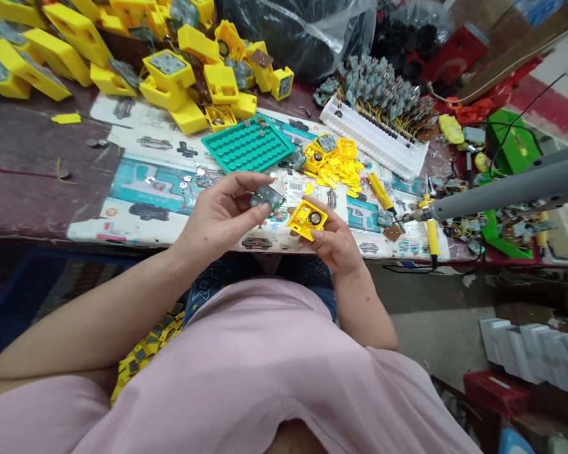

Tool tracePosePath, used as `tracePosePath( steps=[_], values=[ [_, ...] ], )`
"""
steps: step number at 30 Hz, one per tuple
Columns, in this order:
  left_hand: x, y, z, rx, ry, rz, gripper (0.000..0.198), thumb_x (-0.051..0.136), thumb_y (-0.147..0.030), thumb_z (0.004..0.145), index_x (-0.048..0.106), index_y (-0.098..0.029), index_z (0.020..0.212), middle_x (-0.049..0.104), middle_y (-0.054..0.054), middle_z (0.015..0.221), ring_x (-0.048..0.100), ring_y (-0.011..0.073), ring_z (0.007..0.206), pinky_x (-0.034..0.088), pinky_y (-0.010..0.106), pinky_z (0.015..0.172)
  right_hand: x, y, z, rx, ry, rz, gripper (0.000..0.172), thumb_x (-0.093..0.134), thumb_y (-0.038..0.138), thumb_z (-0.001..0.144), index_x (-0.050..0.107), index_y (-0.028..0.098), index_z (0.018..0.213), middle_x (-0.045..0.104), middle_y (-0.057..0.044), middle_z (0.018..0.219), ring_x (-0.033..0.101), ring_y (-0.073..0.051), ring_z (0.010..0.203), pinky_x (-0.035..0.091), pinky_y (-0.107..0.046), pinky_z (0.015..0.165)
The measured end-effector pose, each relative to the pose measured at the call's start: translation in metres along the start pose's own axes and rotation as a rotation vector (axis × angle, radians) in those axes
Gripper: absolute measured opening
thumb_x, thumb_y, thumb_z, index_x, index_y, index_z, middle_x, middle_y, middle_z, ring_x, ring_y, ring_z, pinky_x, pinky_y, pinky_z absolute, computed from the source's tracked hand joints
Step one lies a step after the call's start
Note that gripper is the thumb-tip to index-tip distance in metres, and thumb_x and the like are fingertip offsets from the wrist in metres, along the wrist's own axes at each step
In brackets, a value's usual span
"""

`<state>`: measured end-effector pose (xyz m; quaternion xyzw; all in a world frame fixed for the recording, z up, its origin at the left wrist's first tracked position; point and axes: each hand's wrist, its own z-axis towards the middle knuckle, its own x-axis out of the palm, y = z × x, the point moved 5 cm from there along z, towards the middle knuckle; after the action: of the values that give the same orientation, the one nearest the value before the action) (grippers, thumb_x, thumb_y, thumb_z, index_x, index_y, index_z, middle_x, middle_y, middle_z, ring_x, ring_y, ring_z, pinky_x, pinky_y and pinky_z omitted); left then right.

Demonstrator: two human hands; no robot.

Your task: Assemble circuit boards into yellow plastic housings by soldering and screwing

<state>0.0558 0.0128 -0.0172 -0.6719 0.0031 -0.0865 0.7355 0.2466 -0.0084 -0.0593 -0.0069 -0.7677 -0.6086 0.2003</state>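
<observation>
My left hand (231,211) pinches a small grey circuit board (266,198) between thumb and fingers, over the front part of the table. Just to its right, my right hand (337,239) grips a yellow plastic housing (307,221) by its edge. The housing's hollow side faces up, and a round metal-rimmed part shows inside it. Board and housing are apart, a short gap between them. Behind the hands lies a teal ridged tray (248,144) with a few small bits at its far edge. A heap of small yellow plastic pieces (338,170) sits beyond my right hand.
Several yellow housings (184,82) crowd the back left. A white foam rack (373,139) stands behind, near many wired boards (385,85). From the right a grey electric screwdriver (506,189) reaches over the table. A green bin (511,145) and yellow-handled tools (381,191) lie right.
</observation>
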Motion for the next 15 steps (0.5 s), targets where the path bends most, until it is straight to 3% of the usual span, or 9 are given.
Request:
tracePosePath(
  steps=[5, 15],
  values=[
    [-0.003, 0.008, 0.001, -0.041, -0.020, -0.037, 0.043, 0.087, -0.042, 0.067, 0.069, -0.019, 0.099, 0.068, 0.003, 0.096, 0.062, 0.0118, 0.077, 0.058, 0.021, 0.060, -0.002, -0.003, 0.001, -0.001, 0.004, 0.016, 0.063, 0.081, 0.040, 0.067, 0.060, 0.029, 0.125, 0.071, -0.002, 0.111, 0.068, -0.017, 0.086, 0.058, -0.028, 0.064],
    [-0.006, 0.017, 0.002, -0.158, -0.009, -0.205, 0.033, 0.080, -0.029, 0.071, 0.069, -0.020, 0.101, 0.069, 0.003, 0.090, 0.065, 0.0144, 0.078, 0.059, 0.026, 0.062, -0.006, -0.003, 0.003, 0.022, -0.053, 0.090, 0.060, 0.084, 0.037, 0.064, 0.063, 0.028, 0.119, 0.074, 0.001, 0.097, 0.071, -0.015, 0.075, 0.057, -0.024, 0.057]
  ],
)
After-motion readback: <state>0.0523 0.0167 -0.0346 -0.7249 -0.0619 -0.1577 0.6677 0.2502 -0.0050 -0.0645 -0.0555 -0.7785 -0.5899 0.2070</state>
